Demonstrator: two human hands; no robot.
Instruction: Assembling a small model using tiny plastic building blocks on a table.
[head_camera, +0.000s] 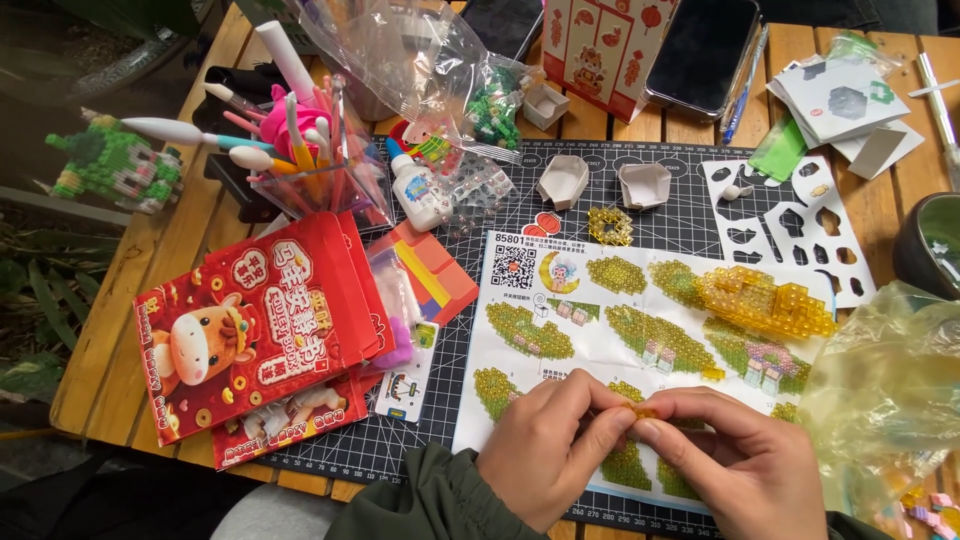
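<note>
My left hand (545, 450) and my right hand (745, 465) meet over the lower part of a printed instruction sheet (600, 310). Together their fingertips pinch a tiny yellow translucent block piece (643, 410). Farther up the sheet lies a larger yellow assembly of small blocks (765, 300). A small yellow block ring (609, 226) rests on the dark cutting mat (400, 440) above the sheet.
A red cartoon-ox box (250, 320) lies at left, beside a clear cup of pens and tools (300, 160) and a glue bottle (418, 190). Two folded paper trays (563, 180) sit on the mat. A crumpled yellowish plastic bag (890, 390) is at right, a phone (700, 50) at the back.
</note>
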